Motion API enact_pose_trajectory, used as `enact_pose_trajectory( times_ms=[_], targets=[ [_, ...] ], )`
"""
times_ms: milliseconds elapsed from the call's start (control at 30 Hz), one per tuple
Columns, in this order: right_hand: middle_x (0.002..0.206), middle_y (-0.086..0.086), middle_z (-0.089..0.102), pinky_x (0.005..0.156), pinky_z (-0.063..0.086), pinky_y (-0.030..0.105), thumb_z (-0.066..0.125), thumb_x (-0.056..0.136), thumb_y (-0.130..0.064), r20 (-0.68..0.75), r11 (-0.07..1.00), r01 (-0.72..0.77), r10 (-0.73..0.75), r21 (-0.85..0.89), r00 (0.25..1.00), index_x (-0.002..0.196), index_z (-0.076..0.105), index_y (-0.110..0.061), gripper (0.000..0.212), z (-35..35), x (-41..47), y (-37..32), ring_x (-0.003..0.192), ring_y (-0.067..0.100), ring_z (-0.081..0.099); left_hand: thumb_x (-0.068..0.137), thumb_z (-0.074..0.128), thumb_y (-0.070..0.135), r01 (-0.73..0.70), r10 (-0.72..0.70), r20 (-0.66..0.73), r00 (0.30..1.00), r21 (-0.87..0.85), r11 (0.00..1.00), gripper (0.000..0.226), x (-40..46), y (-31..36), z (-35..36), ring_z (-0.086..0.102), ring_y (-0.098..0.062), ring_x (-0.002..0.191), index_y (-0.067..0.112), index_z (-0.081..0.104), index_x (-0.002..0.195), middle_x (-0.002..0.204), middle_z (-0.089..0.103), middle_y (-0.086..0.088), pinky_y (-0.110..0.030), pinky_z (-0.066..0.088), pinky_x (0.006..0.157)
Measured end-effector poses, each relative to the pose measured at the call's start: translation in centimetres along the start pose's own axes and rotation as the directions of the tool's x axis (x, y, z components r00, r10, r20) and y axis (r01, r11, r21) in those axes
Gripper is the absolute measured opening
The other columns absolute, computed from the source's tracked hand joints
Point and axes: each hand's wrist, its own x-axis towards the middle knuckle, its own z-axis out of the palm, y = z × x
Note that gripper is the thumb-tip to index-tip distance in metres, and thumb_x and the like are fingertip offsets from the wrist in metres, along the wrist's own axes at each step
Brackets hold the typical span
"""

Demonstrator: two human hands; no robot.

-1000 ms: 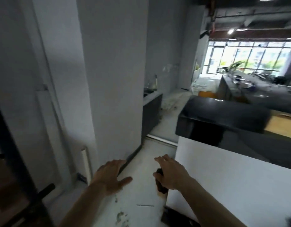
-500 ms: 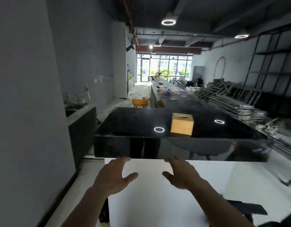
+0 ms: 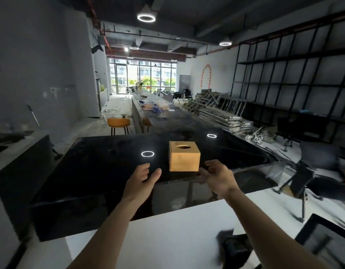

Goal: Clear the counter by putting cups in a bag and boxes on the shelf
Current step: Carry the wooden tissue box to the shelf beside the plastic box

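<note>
One wooden box, round hole in top, sitting upright on black glossy surface, near its front edge. Left hand hovering left of box, fingers spread, holding nothing. Right hand reaching just right of box, fingers curled apart, gripping nothing. Orange stool standing well behind box.

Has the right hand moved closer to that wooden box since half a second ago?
Yes. The right hand has gone forward over the black counter edge and now sits beside the wooden box.
</note>
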Motion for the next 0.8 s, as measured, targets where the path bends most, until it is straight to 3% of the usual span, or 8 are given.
enact_pose_trajectory(
  times_ms=[67,133,233,333,500,600,733,800],
  targets=[
    [0.129,0.008,0.065,0.096,0.056,0.050,0.066,0.092,-0.040,-0.045,0.990,-0.074,0.080,0.120,0.996,0.136,0.056,-0.020,0.050,0.2,1.9,0.3,0.111,0.026,0.064,0.090,0.062,0.053,0.054,-0.055,-0.012,0.998,-0.115,0.992,0.068,2.1,0.4,1.1,0.051,-0.020,0.134,0.023,0.043,0.148,0.151,0.051,-0.003,-0.033,0.042,0.100],
    [0.128,0.008,0.065,0.093,0.056,0.043,0.066,0.092,-0.042,-0.076,0.973,-0.119,0.136,0.200,0.988,0.138,0.055,-0.019,0.052,0.5,4.1,0.7,0.108,0.023,0.063,0.091,0.061,0.052,0.105,-0.113,-0.028,0.993,-0.214,0.971,0.067,4.2,0.7,2.2,0.050,-0.020,0.134,0.022,0.043,0.149,0.150,0.051,-0.002,-0.032,0.039,0.097],
    [0.125,0.008,0.064,0.096,0.054,0.042,0.066,0.091,-0.046,-0.061,0.937,-0.183,0.210,0.298,0.976,0.140,0.053,-0.020,0.056,1.2,7.9,1.4,0.110,0.025,0.062,0.090,0.061,0.054,0.153,-0.174,-0.044,0.984,-0.309,0.939,0.069,7.4,0.9,3.9,0.051,-0.021,0.133,0.023,0.043,0.149,0.149,0.051,-0.004,-0.034,0.040,0.103],
    [0.122,0.006,0.061,0.101,0.053,0.050,0.065,0.089,-0.051,-0.027,0.906,-0.244,0.269,0.345,0.963,0.142,0.051,-0.022,0.063,2.0,11.5,2.2,0.114,0.028,0.060,0.089,0.062,0.055,0.199,-0.232,-0.049,0.972,-0.361,0.911,0.072,9.9,1.3,5.6,0.049,-0.024,0.135,0.024,0.041,0.151,0.151,0.049,-0.004,-0.038,0.039,0.107],
    [0.141,0.007,0.054,0.102,0.052,0.051,0.063,0.088,-0.056,0.047,0.891,-0.286,0.289,0.352,0.956,0.147,0.045,-0.027,0.069,3.1,15.9,3.1,0.123,0.029,0.056,0.092,0.063,0.048,0.264,-0.301,-0.031,0.953,-0.402,0.877,0.075,13.0,2.1,8.4,0.045,-0.026,0.140,0.023,0.033,0.155,0.155,0.043,-0.007,-0.044,0.036,0.115],
    [0.141,0.006,0.056,0.102,0.052,0.051,0.065,0.086,-0.056,0.127,0.874,-0.320,0.293,0.366,0.948,0.147,0.044,-0.029,0.071,3.6,17.7,3.7,0.123,0.029,0.057,0.093,0.063,0.044,0.290,-0.320,-0.018,0.947,-0.373,0.881,0.072,13.9,2.5,9.6,0.047,-0.028,0.135,0.025,0.033,0.155,0.151,0.047,-0.006,-0.044,0.039,0.112],
    [0.118,0.007,0.067,0.091,0.060,0.050,0.061,0.094,-0.043,0.251,0.866,-0.327,0.244,0.378,0.937,0.135,0.057,-0.022,0.046,4.2,18.8,3.7,0.106,0.027,0.067,0.095,0.061,0.034,0.284,-0.314,-0.050,0.948,-0.312,0.907,0.056,14.2,2.9,10.4,0.054,-0.024,0.114,0.023,0.045,0.147,0.129,0.055,-0.003,-0.041,0.046,0.095],
    [0.111,0.006,0.069,0.086,0.061,0.050,0.059,0.096,-0.040,0.244,0.870,-0.311,0.230,0.383,0.942,0.128,0.062,-0.021,0.038,4.4,19.0,3.6,0.101,0.027,0.068,0.095,0.060,0.032,0.275,-0.305,-0.065,0.950,-0.287,0.917,0.049,14.3,3.0,10.5,0.056,-0.024,0.112,0.023,0.051,0.142,0.128,0.058,-0.005,-0.043,0.048,0.096]
  ],
)
